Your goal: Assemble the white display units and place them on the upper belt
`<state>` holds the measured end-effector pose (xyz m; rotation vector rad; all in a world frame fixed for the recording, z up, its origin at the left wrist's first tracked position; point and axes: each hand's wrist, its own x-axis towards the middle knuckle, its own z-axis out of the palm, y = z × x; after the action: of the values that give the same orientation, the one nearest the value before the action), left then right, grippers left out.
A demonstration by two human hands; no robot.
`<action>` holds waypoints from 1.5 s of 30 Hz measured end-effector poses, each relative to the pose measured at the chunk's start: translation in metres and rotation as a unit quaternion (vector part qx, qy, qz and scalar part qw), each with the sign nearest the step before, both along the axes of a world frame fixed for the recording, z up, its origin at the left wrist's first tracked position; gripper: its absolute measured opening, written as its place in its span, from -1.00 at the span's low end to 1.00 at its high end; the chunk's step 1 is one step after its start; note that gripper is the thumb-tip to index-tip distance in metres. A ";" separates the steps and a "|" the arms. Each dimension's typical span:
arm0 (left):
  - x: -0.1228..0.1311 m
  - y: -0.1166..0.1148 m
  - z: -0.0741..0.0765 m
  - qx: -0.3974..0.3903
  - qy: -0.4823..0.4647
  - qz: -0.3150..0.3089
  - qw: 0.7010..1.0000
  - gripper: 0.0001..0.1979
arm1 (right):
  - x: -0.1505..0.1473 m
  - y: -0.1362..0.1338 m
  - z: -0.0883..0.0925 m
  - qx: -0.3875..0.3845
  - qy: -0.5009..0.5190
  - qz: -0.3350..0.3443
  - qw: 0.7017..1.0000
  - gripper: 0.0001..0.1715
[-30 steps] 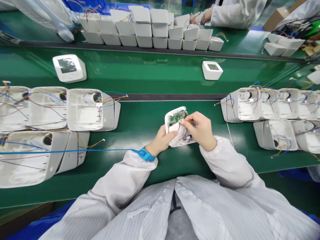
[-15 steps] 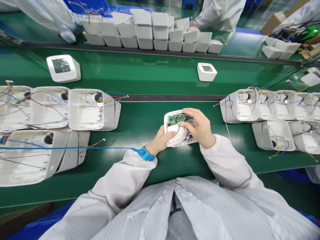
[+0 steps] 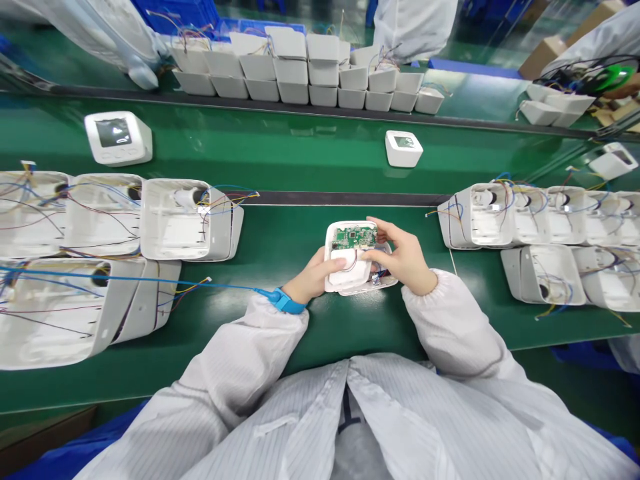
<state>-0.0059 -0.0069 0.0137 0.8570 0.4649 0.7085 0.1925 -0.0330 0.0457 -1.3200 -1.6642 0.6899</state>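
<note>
My left hand (image 3: 314, 275) grips the left side of a white plastic housing panel (image 3: 345, 277), its thumb lying on the white face. A green circuit board (image 3: 353, 237) sits in the upper part of this panel, with thin wires running below it. On the other side, my right hand (image 3: 404, 257) has its thumb over the panel's right edge and its fingers partly hidden behind. Under the panel, a second white shell (image 3: 389, 283) with wires and small parts inside shows at the lower right; what supports it is hidden.
Open white shells with loose wires stand at left (image 3: 220, 230) and right (image 3: 455, 223). White devices with screens (image 3: 119, 137) sit farther back. Beyond a dark rail (image 3: 340, 199), more shells (image 3: 293, 70) are stacked near other people's sleeves. A blue corded wrist strap (image 3: 287, 301) circles my left wrist.
The panel with the circuit board has shifted slightly left, baring more of the board and of the shell beneath. My right fingers have moved off the board to the panel's edge.
</note>
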 end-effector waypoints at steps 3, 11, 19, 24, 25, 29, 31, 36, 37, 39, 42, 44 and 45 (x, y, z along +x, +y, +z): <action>-0.002 0.010 0.002 0.073 -0.019 0.031 0.997 -0.16 | 0.003 -0.003 0.002 -0.025 0.051 0.007 0.998 -0.51; -0.011 0.032 -0.003 0.337 0.199 0.123 0.912 -0.14 | -0.014 -0.006 0.013 0.188 -0.233 0.110 0.948 -0.74; -0.003 0.023 -0.005 0.420 0.298 0.026 0.857 0.16 | -0.011 0.001 0.027 0.186 -0.366 0.193 0.891 -0.76; -0.003 0.021 -0.015 0.414 0.179 0.094 0.888 0.10 | 0.014 0.008 0.038 0.168 -0.251 0.029 0.953 -0.63; -0.004 0.021 -0.017 0.415 0.150 0.104 0.892 0.06 | 0.017 0.010 0.038 0.146 -0.241 0.004 0.959 -0.68; -0.002 0.017 -0.027 0.422 0.076 0.118 0.896 -0.11 | 0.005 0.014 0.035 -0.002 -0.408 0.067 0.911 -0.84; 0.000 0.017 -0.033 0.425 0.071 0.122 0.894 -0.17 | -0.012 0.015 0.036 -0.060 -0.510 0.112 0.851 -0.80; 0.002 0.018 -0.041 0.407 0.051 0.133 0.902 -0.14 | -0.038 0.018 0.032 -0.091 -0.556 0.111 0.819 -0.73; 0.002 0.019 -0.041 0.402 0.050 0.135 0.904 -0.14 | -0.037 0.018 0.028 -0.080 -0.539 0.103 0.832 -0.74; 0.001 0.018 -0.041 0.388 0.048 0.137 0.910 -0.17 | -0.031 0.018 0.016 -0.045 -0.497 0.084 0.863 -0.77; -0.001 0.018 -0.041 0.363 0.039 0.140 0.920 -0.23 | -0.022 0.016 -0.003 0.006 -0.442 0.048 0.896 -0.77; -0.002 0.017 -0.041 0.350 0.030 0.141 0.926 -0.23 | -0.020 0.015 -0.011 0.030 -0.408 0.029 0.912 -0.68; -0.002 0.017 -0.042 0.344 0.024 0.142 0.928 -0.22 | -0.020 0.015 -0.013 0.038 -0.392 0.021 0.919 -0.63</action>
<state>-0.0079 0.0102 -0.0279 1.4874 0.3881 1.1529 0.1729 -0.0178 0.0326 -1.6212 -2.3185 0.0882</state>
